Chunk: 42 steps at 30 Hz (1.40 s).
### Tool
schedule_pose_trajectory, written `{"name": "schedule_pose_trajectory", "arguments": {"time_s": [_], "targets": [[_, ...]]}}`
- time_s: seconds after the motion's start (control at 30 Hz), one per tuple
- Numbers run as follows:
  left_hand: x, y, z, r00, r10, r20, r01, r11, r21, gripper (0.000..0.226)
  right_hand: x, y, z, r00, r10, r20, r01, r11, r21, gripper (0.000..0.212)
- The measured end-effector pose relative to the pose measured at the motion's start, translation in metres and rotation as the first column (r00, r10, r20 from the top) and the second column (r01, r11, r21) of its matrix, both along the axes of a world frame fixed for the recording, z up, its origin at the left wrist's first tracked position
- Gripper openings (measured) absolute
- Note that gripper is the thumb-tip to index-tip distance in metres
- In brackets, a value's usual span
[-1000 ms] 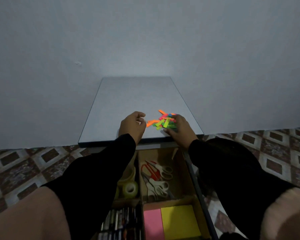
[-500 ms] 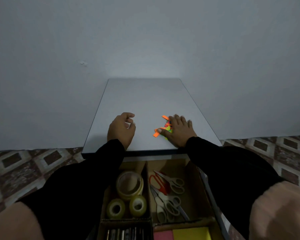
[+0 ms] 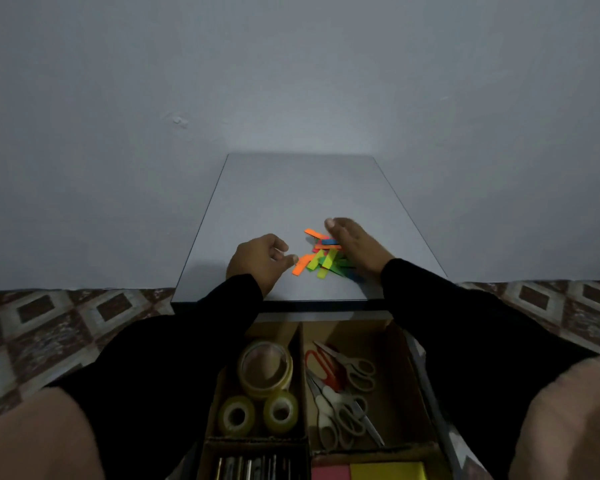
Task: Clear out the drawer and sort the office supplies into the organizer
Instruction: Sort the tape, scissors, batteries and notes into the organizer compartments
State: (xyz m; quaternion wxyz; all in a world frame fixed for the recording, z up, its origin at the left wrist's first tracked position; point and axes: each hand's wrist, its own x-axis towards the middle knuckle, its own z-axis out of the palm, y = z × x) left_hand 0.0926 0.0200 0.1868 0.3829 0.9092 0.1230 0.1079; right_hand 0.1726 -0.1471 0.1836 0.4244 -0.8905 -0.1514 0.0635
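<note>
Head view: brown cardboard drawer organizer (image 3: 300, 341) nearest, white tabletop (image 3: 291, 195) beyond.
Left hand (image 3: 257, 259), loosely curled and holding nothing, and flat, straight-fingered right hand (image 3: 355, 245) flank scattered neon paper strips (image 3: 323, 259) near the tabletop's front edge; bare surface lies behind.

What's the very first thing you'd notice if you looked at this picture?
The heap of bright neon sticky tabs, orange, green, pink and blue, jumps out from the grey tabletop. The left hand and the right hand sit on either side of it. Nearer the camera, a cardboard organizer holds rolls of clear tape in its left compartment and scissors, one pair red-handled, in its right.
</note>
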Motion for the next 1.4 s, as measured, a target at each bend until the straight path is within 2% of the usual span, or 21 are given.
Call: {"name": "schedule_pose_trajectory", "arguments": {"time_s": [0.03,0.1,0.17,0.23,0.33,0.4,0.47,0.6,0.73,0.83,0.93,1.03,1.13,1.23,1.4], "targets": [[0.001,-0.004,0.002,1.000,-0.011,-0.023,0.012,0.999,0.035,0.031,-0.001,-0.006,0.005,0.999,-0.026,-0.027,0.029,0.993,0.113,0.054],[0.003,-0.011,0.006,0.996,-0.026,-0.082,0.035,0.992,0.118,0.038,-0.001,-0.020,0.012,0.997,-0.077,0.009,0.075,0.987,0.143,0.044],[0.006,-0.017,0.009,0.990,-0.029,-0.135,0.056,0.977,0.206,0.040,-0.002,-0.031,0.015,0.991,-0.065,0.114,0.064,0.998,0.012,0.031],[0.010,-0.019,0.010,0.987,-0.021,-0.162,0.065,0.960,0.271,0.037,-0.004,-0.038,0.016,0.980,0.015,0.199,0.010,0.992,-0.126,0.021],[0.014,-0.021,0.016,0.980,0.006,-0.197,0.053,0.954,0.295,0.036,-0.012,-0.036,0.014,0.940,0.193,0.283,-0.100,0.944,-0.314,0.024],[0.017,-0.020,0.019,0.973,0.021,-0.231,0.040,0.966,0.256,0.039,-0.014,-0.030,0.010,0.913,0.276,0.302,-0.128,0.894,-0.430,0.029],[0.020,-0.018,0.020,0.968,0.019,-0.252,0.029,0.982,0.187,0.040,-0.014,-0.024,0.008,0.913,0.284,0.293,-0.123,0.876,-0.466,0.031],[0.021,-0.011,0.016,0.965,0.002,-0.262,-0.008,1.000,-0.021,0.033,-0.009,-0.016,0.006,0.933,0.231,0.276,-0.083,0.885,-0.459,0.028],[0.018,-0.004,0.014,0.975,0.020,-0.223,-0.078,0.964,-0.255,0.034,-0.003,-0.014,0.009,0.943,0.174,0.283,-0.047,0.913,-0.405,0.021],[0.017,0.001,0.010,0.981,0.029,-0.193,-0.086,0.951,-0.298,0.033,-0.002,-0.014,0.009,0.948,0.160,0.274,-0.050,0.928,-0.369,0.012],[0.019,0.002,0.007,0.984,-0.026,-0.177,-0.024,0.961,-0.274,0.018,-0.004,-0.016,0.009,0.955,0.125,0.270,-0.054,0.965,-0.257,0.008],[0.020,0.002,0.004,0.989,-0.053,-0.138,0.005,0.945,-0.328,0.011,-0.005,-0.014,0.010,0.963,0.009,0.271,0.015,0.996,-0.088,0.006],[0.017,0.002,0.002,0.992,-0.066,-0.107,0.015,0.908,-0.418,0.014,-0.008,-0.007,0.015,0.993,-0.042,0.110,0.027,0.991,0.132,0.017],[0.015,0.000,0.002,0.993,-0.060,-0.098,0.008,0.885,-0.466,0.011,-0.014,0.003,0.021,0.996,0.048,0.076,-0.052,0.997,0.054,0.025],[0.011,-0.002,0.005,0.994,-0.060,-0.087,0.005,0.851,-0.526,0.009,-0.019,0.011,0.021,0.994,0.072,0.086,-0.063,0.993,-0.101,0.027]]}}
